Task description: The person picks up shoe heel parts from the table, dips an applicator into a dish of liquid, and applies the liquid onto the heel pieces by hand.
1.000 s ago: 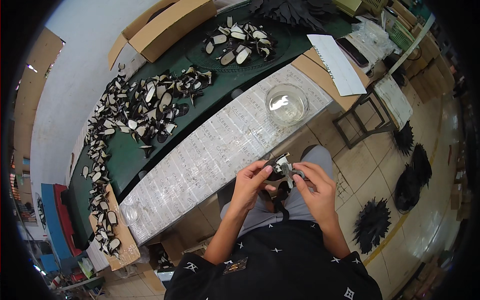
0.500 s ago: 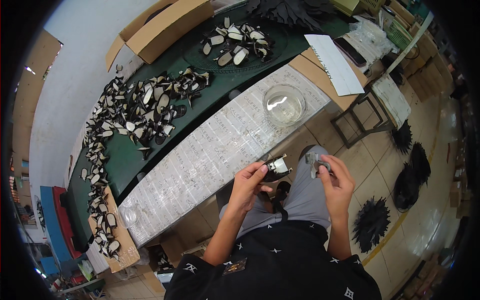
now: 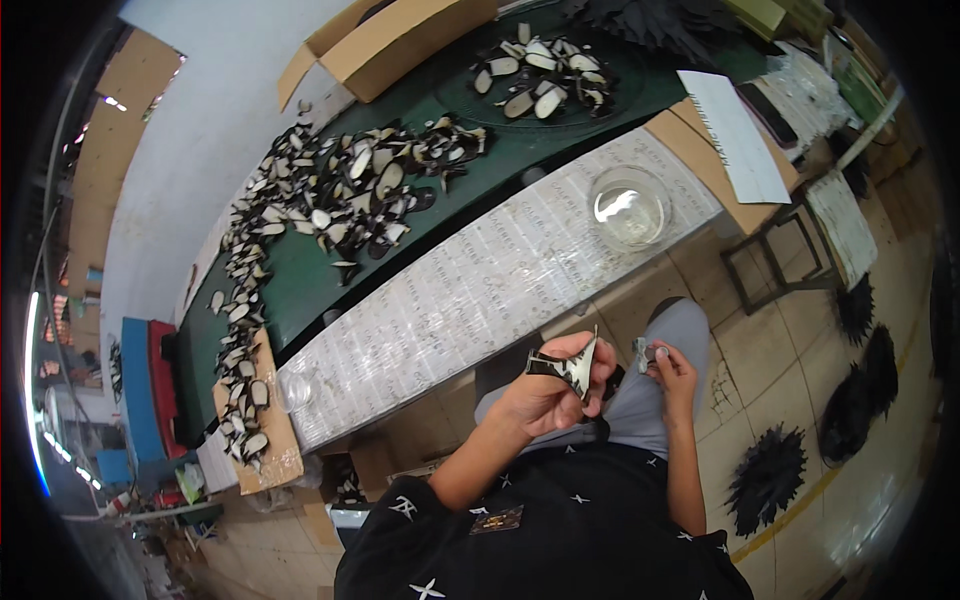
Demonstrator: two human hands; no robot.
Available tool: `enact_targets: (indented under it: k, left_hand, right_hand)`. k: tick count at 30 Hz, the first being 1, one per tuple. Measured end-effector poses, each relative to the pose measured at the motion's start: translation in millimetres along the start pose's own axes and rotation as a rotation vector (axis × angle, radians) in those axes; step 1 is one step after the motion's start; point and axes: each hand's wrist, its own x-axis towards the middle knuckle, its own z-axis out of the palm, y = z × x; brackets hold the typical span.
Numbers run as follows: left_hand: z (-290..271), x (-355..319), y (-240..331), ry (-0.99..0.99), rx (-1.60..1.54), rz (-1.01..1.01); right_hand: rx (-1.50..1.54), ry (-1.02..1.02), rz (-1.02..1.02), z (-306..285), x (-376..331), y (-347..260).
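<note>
My left hand is closed around a black-and-cream shoe heel, its flared pale side turned up, held above my lap. To the right, my right hand pinches a small grey-green folded piece, perhaps cloth; its exact kind is unclear. The two held things are apart. Beyond my hands lies a long board wrapped in clear plastic, with a round clear bowl of liquid on its right part. Many similar heels lie heaped on the green table.
More heels sit in a round tray at the back. An open cardboard box stands behind. On the right are a white sheet, a dark phone and a metal-framed stool. Black fringed bundles lie on the tiled floor.
My left hand has turned the heel so its pale flared side shows and moved it closer to my right hand. The right hand is lower. The whole view has shifted, with the table now further right.
</note>
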Motion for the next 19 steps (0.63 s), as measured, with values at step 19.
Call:
enact_targets:
  k: [19]
  left_hand:
    - [32,184,227,0.244,1.629,0.660]
  right_hand:
    - [0.226,-0.027,0.017,-20,8,18]
